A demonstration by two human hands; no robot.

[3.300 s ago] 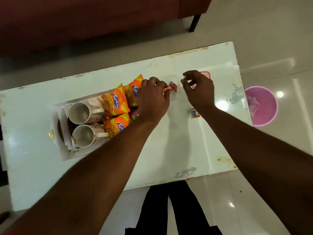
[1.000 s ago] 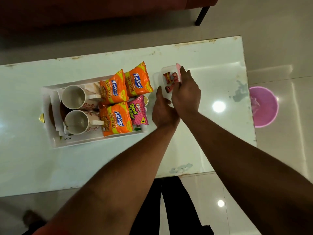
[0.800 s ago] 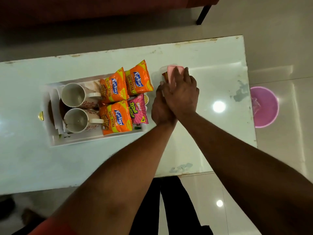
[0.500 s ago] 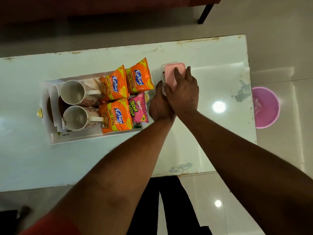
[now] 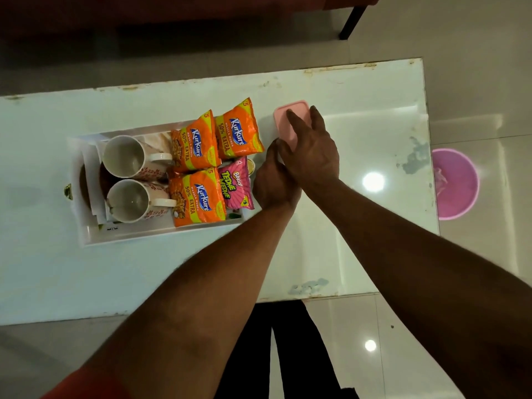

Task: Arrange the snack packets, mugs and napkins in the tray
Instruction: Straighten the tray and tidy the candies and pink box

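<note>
The tray (image 5: pixel 144 236) is sitting on the left half of the white counter (image 5: pixel 172 269). Two mugs (image 5: pixel 123 156) are lying in its left part, with pale napkins (image 5: pixel 157 138) showing just beyond the far one. Three orange snack packets (image 5: pixel 198 198) and a pink packet (image 5: pixel 234 184) are filling its right part, the far right orange one overhanging the tray's far corner.

Just to the right of the tray, a pink-lidded box (image 5: pixel 296 106) is resting on the counter. The right grip (image 5: pixel 312 151) is pressing down on the lid with its fingers flat and straight. The left grip (image 5: pixel 273 182) is lying against the box's near left side, close beside the pink packet. Its fingers are going under the right grip, so I cannot tell whether it is clasping the box.

A pink bin (image 5: pixel 457 182) is standing on the floor off the counter's right end.
</note>
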